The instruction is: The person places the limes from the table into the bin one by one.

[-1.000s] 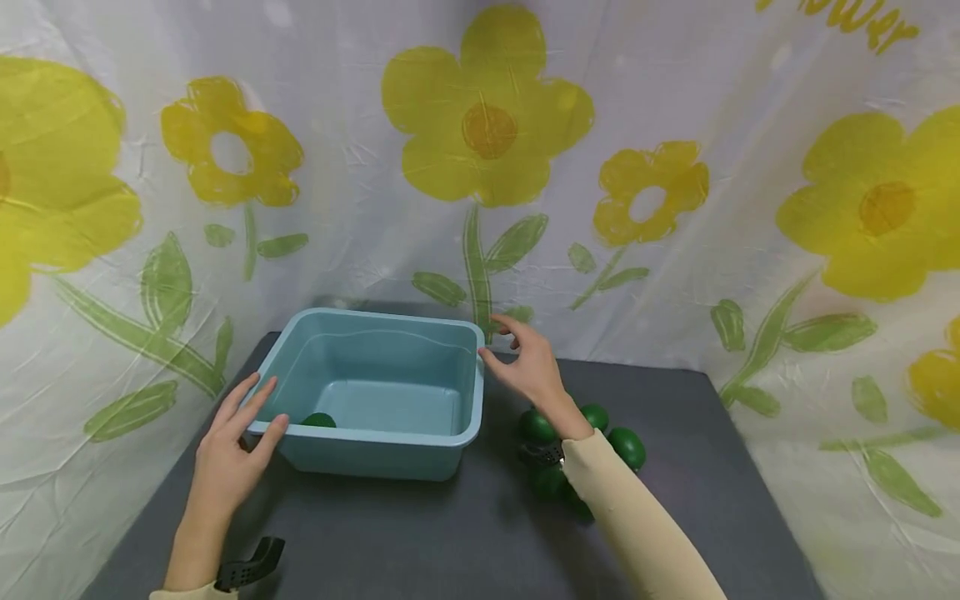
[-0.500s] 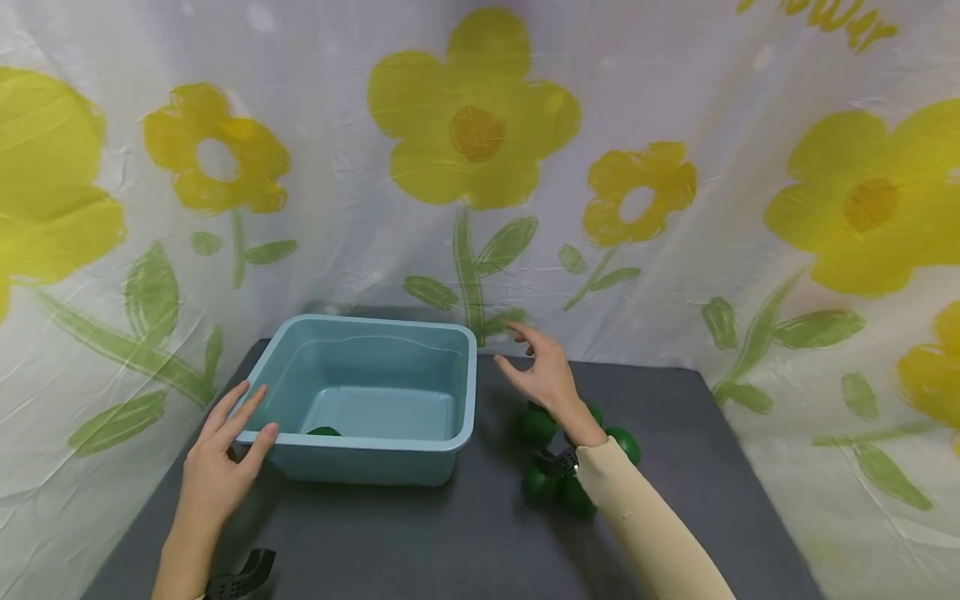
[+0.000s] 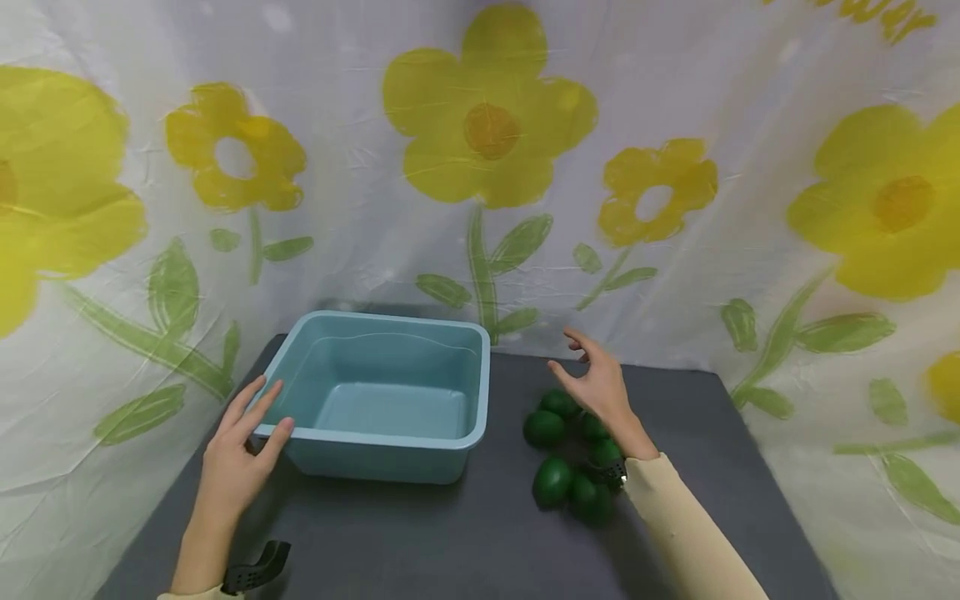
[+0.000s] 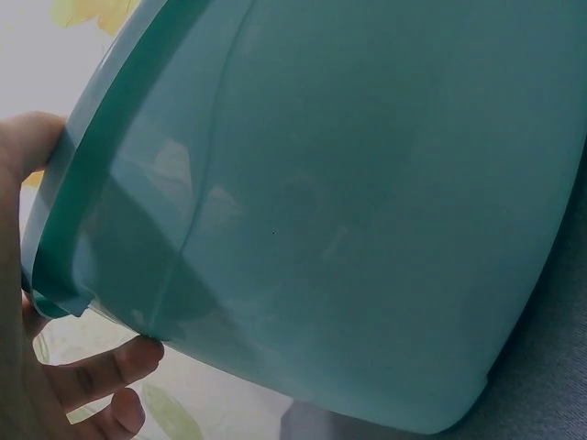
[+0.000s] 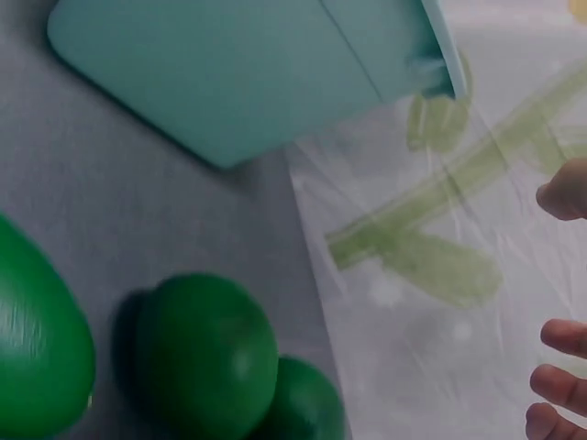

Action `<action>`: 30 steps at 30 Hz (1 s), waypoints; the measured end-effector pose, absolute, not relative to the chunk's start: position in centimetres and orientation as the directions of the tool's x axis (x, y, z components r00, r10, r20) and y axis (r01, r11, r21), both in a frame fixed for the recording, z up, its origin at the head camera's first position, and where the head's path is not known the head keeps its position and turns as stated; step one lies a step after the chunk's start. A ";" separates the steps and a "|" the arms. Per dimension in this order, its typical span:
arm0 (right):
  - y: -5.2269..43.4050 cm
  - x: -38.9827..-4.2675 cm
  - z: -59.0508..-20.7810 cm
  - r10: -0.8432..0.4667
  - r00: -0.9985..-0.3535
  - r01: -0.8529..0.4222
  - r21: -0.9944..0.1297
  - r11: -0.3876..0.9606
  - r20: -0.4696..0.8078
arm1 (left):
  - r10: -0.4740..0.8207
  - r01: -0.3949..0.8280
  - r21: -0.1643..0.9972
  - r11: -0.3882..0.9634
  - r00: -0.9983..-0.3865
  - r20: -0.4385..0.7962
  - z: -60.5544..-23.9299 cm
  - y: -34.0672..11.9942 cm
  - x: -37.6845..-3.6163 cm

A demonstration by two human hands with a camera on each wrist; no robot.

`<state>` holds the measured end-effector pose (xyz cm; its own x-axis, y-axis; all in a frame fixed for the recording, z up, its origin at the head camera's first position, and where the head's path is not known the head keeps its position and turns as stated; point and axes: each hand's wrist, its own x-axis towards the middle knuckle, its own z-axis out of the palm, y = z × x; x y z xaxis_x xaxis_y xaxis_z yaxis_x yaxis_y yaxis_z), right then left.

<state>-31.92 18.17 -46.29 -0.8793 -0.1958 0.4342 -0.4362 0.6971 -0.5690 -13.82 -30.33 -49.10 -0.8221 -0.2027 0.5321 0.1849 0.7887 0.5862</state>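
Pale blue, glossy tub (image 3: 390,392), left hand (image 3: 240,454) spread on corner; right hand (image 3: 596,383), spread, now off rim.

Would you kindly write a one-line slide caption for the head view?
Left hand rests on the blue tub's near corner while the open right hand hovers above green avocados on the grey table.

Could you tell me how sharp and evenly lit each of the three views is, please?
Head view: sharp, even light, soft shadow under the blue tub. Left wrist view: the tub wall fills the frame with faint reflections; left hand soft at the edge. Right wrist view: green balls blurred, backdrop bright.
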 end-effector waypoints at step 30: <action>26.5 -30.5 -49.4 -0.062 -0.965 -0.207 -0.596 0.776 0.254 | -0.212 0.155 0.581 0.799 -0.831 0.514 -48.9 -30.1 -14.0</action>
<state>-30.50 26.46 -49.45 -0.9653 -0.0623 0.2536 -0.2066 0.7761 -0.5958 -14.03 -30.13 -48.87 -0.8313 -0.2122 0.5137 0.1555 0.7986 0.5814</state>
